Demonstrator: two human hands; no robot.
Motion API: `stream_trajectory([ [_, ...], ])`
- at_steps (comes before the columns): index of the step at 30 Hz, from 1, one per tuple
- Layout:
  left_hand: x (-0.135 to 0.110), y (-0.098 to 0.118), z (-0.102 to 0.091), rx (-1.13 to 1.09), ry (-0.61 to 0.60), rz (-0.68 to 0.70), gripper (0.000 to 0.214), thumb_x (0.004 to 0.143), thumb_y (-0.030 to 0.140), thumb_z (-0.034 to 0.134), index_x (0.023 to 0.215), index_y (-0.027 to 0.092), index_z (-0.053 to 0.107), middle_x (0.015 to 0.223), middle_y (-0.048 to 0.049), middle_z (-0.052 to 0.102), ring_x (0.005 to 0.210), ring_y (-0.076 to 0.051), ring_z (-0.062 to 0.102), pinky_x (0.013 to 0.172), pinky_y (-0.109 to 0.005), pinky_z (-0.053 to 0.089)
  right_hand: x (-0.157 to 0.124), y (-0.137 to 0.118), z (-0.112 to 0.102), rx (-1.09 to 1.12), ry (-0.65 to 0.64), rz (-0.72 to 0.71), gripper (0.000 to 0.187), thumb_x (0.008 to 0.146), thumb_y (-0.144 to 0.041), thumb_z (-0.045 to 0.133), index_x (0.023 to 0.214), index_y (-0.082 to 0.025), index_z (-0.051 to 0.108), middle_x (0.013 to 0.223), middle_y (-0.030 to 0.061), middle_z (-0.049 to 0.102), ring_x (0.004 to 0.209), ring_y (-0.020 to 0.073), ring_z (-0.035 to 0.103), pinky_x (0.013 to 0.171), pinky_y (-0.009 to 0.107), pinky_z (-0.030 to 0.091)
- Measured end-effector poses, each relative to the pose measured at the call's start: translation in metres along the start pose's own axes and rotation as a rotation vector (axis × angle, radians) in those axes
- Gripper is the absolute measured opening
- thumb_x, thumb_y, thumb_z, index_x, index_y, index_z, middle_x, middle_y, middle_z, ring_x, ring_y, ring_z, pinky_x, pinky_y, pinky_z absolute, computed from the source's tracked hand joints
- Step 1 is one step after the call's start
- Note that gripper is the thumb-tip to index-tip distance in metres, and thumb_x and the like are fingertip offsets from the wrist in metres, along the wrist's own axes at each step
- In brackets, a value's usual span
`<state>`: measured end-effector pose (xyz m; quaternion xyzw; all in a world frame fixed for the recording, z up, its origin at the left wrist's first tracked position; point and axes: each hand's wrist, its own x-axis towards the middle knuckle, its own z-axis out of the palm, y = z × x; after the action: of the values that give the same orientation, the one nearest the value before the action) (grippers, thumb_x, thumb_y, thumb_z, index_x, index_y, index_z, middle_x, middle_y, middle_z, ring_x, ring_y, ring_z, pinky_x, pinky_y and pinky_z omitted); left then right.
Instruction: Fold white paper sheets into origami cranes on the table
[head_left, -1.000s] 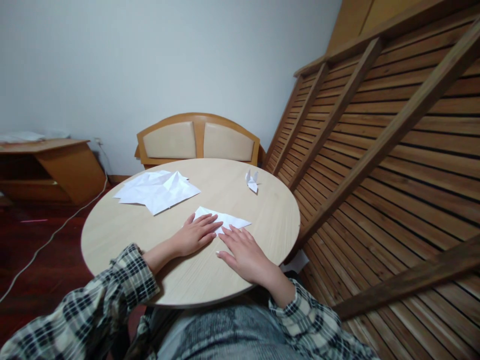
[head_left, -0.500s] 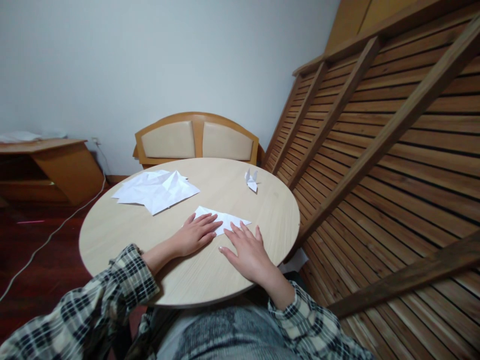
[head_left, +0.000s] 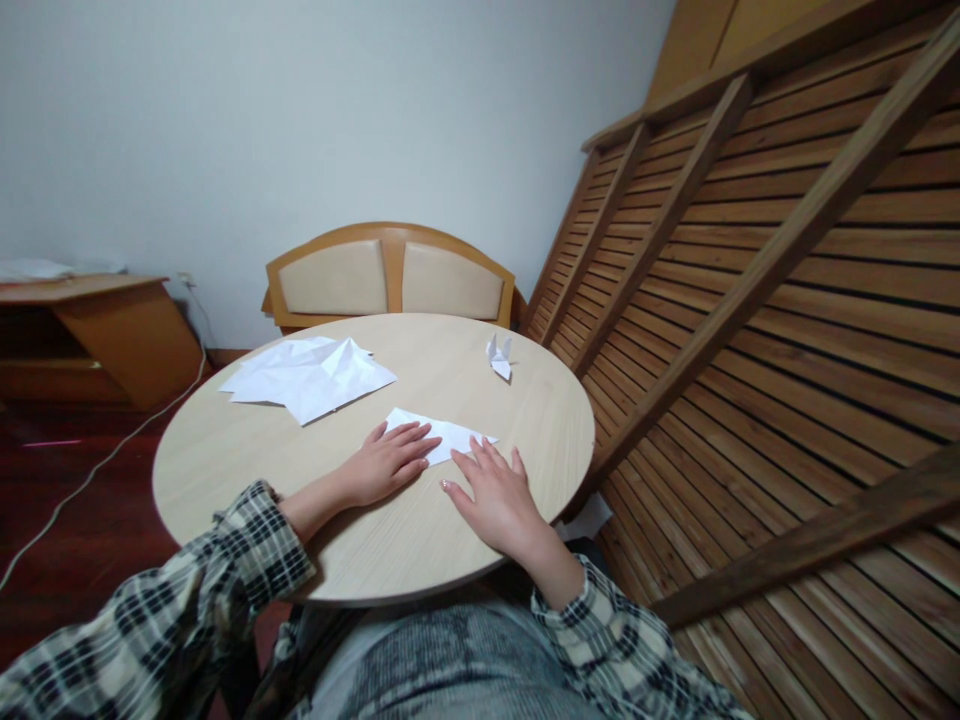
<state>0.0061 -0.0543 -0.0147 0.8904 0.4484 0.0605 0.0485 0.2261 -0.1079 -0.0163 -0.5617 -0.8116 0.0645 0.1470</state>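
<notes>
A folded sheet of white paper [head_left: 450, 437] lies flat on the round wooden table [head_left: 247, 478], its narrow point toward the right. My left hand [head_left: 388, 465] rests flat over its left part, fingers stretched out and pointing right. At the paper's lower right edge, the fingertips of my right hand [head_left: 491, 492] touch it, with the thumb apart from the fingers. Neither hand grips anything. The parts of the paper under my fingers are hidden.
Creased white paper sheets [head_left: 315, 375] lie at the table's far left. A small folded paper crane [head_left: 499, 358] stands at the far right. Beyond the table is a padded headboard [head_left: 390, 275]. A slatted wooden panel [head_left: 750, 330] leans along the right side.
My right hand has shifted slightly right along the paper's lower edge, baring a little more of its middle. My left hand stays in place. The whole view has moved slightly.
</notes>
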Motion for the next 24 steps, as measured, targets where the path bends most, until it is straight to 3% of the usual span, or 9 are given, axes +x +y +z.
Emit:
stream_trajectory([
  [6,0.000,0.001,-0.002,-0.008,-0.006,-0.011,0.050,0.102,0.048,0.026,0.147,0.032,0.041,0.159,-0.0051,0.034,0.146,-0.027,0.029,0.115,-0.060,0.018,0.001,0.002,-0.002,0.002,0.006,0.006,0.059,0.098,-0.052,0.038,0.145,-0.017,0.045,0.154,0.0134,0.038,0.145,0.0284,0.031,0.117,0.060,0.014],
  [11,0.000,0.000,-0.001,-0.003,-0.002,0.003,0.051,0.102,0.048,0.025,0.147,0.031,0.041,0.158,-0.0062,0.034,0.145,-0.027,0.030,0.115,-0.060,0.018,0.001,0.012,-0.009,-0.002,-0.003,0.006,0.049,0.099,-0.048,0.042,0.140,-0.024,0.053,0.152,0.0124,0.042,0.141,0.0276,0.037,0.116,0.055,0.021],
  [16,0.000,-0.002,0.000,-0.012,0.017,0.017,0.051,0.102,0.048,0.025,0.146,0.030,0.043,0.157,-0.0070,0.037,0.145,-0.028,0.030,0.115,-0.060,0.018,0.000,0.018,-0.009,0.009,0.031,0.015,0.045,0.099,-0.046,0.043,0.138,-0.028,0.055,0.151,0.0110,0.044,0.141,0.0261,0.037,0.117,0.049,0.020],
  [24,0.000,-0.001,-0.001,-0.023,0.016,0.016,0.051,0.102,0.049,0.026,0.146,0.031,0.042,0.157,-0.0070,0.036,0.144,-0.028,0.032,0.115,-0.060,0.017,0.002,0.016,-0.002,-0.004,0.044,0.107,0.062,0.099,-0.047,0.038,0.145,-0.006,0.044,0.153,0.0174,0.039,0.144,0.0276,0.033,0.120,0.052,0.015],
])
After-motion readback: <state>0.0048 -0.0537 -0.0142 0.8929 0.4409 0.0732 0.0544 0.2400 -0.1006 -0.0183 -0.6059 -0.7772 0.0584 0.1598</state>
